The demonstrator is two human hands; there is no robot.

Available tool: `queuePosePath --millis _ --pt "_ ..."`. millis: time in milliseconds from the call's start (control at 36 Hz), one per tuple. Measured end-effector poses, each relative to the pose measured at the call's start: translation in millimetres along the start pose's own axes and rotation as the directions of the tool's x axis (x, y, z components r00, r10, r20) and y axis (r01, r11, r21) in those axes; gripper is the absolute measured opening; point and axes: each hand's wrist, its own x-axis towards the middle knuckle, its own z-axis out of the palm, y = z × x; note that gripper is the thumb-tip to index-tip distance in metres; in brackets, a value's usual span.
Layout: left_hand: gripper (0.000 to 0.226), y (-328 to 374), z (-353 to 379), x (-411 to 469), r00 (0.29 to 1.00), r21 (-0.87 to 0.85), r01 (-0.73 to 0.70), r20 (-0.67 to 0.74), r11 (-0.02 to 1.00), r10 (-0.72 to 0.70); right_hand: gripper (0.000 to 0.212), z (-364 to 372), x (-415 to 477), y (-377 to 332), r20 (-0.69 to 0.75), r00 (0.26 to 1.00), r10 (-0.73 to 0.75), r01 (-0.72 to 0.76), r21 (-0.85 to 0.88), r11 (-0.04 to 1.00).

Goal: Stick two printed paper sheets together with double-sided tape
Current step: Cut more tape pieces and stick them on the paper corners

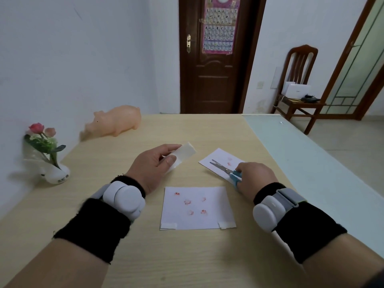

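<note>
- I saw the left hand [153, 165] pinch a flat white tape strip [184, 153], just above the middle.
- The right hand [256, 178] gripped blue-handled metal scissors [225, 169] over a paper sheet [221, 156], right of the middle.
- A square sheet [197, 213] with red prints lay flat, low in the middle.

No legible txt; door poster [221, 26] too blurry.

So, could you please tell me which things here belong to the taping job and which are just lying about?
For the job: near sheet with tape bits on it, far sheet, tape in the left hand, scissors in the right hand.
Lying about: pig, vase, chair.
</note>
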Motion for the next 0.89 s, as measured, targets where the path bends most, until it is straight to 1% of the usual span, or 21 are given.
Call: queuePosePath --millis 83,111,139,167,194,222,250,278,306,333,444,500,528,611,667,722,889 --pt "0.030 0.9 -0.1 1.2 1.000 -0.013 -0.010 0.001 1.000 0.010 0.027 -5.5 -1.2 1.7 -0.035 0.999 0.019 -0.017 0.060 0.998" --pt "0.029 1.4 0.2 1.5 1.000 -0.020 -0.016 0.003 1.000 0.016 0.026 -7.2 -2.3 1.2 -0.044 0.998 0.034 -0.028 0.137 0.990" --pt "0.028 2.0 0.2 1.8 1.000 -0.030 -0.021 0.003 0.999 0.021 0.024 -8.8 -3.0 -0.3 -0.040 0.998 0.047 -0.035 0.272 0.962" --pt "0.027 2.2 0.1 2.0 1.000 -0.043 -0.024 0.003 0.999 0.024 0.021 -9.9 -3.9 -2.4 -0.023 0.999 0.043 -0.029 0.450 0.892" --pt "0.027 3.2 0.1 2.7 1.000 -0.060 -0.025 0.002 0.998 0.026 0.020 -12.1 -5.4 -5.3 0.004 1.000 0.019 -0.018 0.629 0.778" --pt "0.026 3.6 -0.2 3.4 1.000 -0.076 -0.024 0.003 0.997 0.025 0.019 -14.9 -8.3 -8.7 0.040 0.999 -0.027 -0.013 0.766 0.643" --pt "0.026 4.9 -0.7 4.0 1.000 -0.090 -0.026 0.007 0.996 0.027 0.018 -17.6 -11.3 -11.0 0.072 0.994 -0.079 -0.020 0.851 0.524" --pt "0.026 6.0 -1.3 4.7 0.999 -0.098 -0.028 0.014 0.995 0.030 0.019 -19.4 -13.4 -12.3 0.098 0.987 -0.124 -0.034 0.900 0.434" --pt "0.026 7.5 -1.8 5.2 0.999 -0.103 -0.031 0.024 0.994 0.034 0.022 -20.8 -14.8 -13.6 0.120 0.979 -0.162 -0.050 0.923 0.382" --pt "0.025 8.6 -2.4 5.6 0.999 -0.109 -0.033 0.035 0.993 0.037 0.027 -22.8 -16.2 -15.1 0.143 0.970 -0.198 -0.064 0.931 0.360" --pt "0.022 11.4 -3.7 6.2 0.997 -0.145 -0.032 0.068 0.989 0.042 0.045 -26.1 -20.0 -21.5 0.201 0.926 -0.321 -0.096 0.945 0.314" --pt "0.025 12.1 -4.0 6.2 0.996 -0.156 -0.028 0.076 0.987 0.040 0.056 -25.7 -21.5 -22.9 0.209 0.905 -0.372 -0.091 0.946 0.310" --pt "0.026 12.0 -3.8 6.1 0.996 -0.163 -0.027 0.082 0.986 0.041 0.058 -25.0 -22.1 -23.1 0.208 0.895 -0.394 -0.084 0.947 0.310" --pt "0.026 10.6 -2.7 6.3 0.994 -0.179 -0.027 0.097 0.984 0.045 0.055 -24.8 -24.6 -24.2 0.215 0.875 -0.435 -0.072 0.944 0.321" --pt "0.026 9.7 -2.2 6.0 0.994 -0.181 -0.028 0.100 0.983 0.047 0.054 -24.6 -26.1 -25.4 0.231 0.866 -0.444 -0.063 0.931 0.361" --pt "0.025 9.4 -1.8 6.2 0.994 -0.173 -0.031 0.102 0.984 0.050 0.049 -24.5 -27.1 -26.9 0.240 0.864 -0.442 -0.050 0.915 0.399" --pt "0.025 13.8 -0.7 5.5 0.993 -0.182 -0.045 0.104 0.982 0.064 0.047 -26.5 -27.0 -29.8 0.242 0.864 -0.441 -0.026 0.897 0.442"
